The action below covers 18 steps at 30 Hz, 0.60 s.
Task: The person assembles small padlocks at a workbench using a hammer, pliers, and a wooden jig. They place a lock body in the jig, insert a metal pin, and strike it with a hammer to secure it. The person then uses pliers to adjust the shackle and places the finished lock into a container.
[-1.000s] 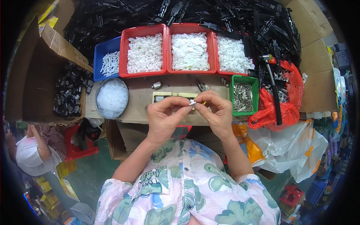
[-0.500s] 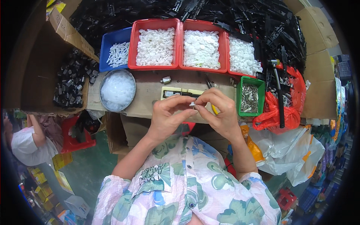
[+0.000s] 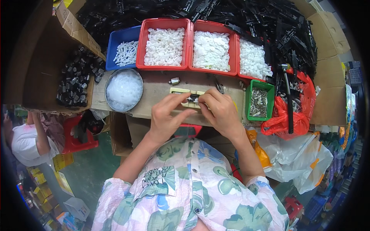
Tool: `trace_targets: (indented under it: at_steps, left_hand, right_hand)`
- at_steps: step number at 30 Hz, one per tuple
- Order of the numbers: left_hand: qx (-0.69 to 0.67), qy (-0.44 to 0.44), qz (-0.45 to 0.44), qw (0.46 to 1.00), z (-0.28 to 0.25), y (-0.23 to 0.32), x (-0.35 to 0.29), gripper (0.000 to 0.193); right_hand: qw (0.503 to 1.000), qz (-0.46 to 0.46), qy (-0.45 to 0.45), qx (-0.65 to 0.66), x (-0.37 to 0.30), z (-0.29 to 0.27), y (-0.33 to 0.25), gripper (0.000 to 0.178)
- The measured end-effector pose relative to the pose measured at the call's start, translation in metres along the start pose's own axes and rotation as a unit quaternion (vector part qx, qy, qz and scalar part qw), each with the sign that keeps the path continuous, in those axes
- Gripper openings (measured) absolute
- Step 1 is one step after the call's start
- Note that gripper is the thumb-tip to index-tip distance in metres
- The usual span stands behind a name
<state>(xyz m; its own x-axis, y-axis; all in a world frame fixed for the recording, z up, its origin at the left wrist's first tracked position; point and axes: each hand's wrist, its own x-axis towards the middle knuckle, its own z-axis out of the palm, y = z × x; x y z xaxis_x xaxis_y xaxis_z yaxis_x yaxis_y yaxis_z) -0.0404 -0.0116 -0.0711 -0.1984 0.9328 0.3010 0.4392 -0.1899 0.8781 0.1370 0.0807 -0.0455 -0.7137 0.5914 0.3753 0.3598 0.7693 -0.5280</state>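
A cream-coloured block point(image 3: 177, 90) with a dark piece in its slot lies on the bench's front part. My left hand point(image 3: 166, 117) is at its left side, thumb and index finger spread apart, the index fingertip at the block. At the other side my right hand point(image 3: 220, 112) has its fingers pinched together at a small white plastic part point(image 3: 195, 100) over the slot. The right fingers partly hide this part and the block's right end. Behind the block, a small metal piece point(image 3: 174, 81) lies on the bench, and pliers point(image 3: 219, 85) lie partly hidden beyond my right hand.
Red trays point(image 3: 142, 46) of white plastic parts and a blue tray point(image 3: 110, 50) stand behind. A round dish point(image 3: 105, 96) is at left; a green tray point(image 3: 249, 101) of metal pins and a hammer-like tool point(image 3: 288, 102) on a red bag point(image 3: 277, 125) are at right.
Both hands have moved from in front of the block up to it, bringing the small white part over the slot. The left thumb and index finger have spread apart.
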Motion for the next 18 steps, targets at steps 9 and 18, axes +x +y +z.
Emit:
trace_targets:
  at_steps: [9,18]
  left_hand:
    - [0.257,-0.025,0.199,0.946,-0.001,-0.024,-0.007,0.039]
    - [0.339,-0.064,0.251,0.904,0.003,-0.036,-0.007,0.04]
  right_hand:
    - [0.993,-0.007,-0.094,-0.072,0.015,0.018,0.017,0.005]
    - [0.986,0.018,-0.157,-0.058,0.02,0.011,0.011,0.008]
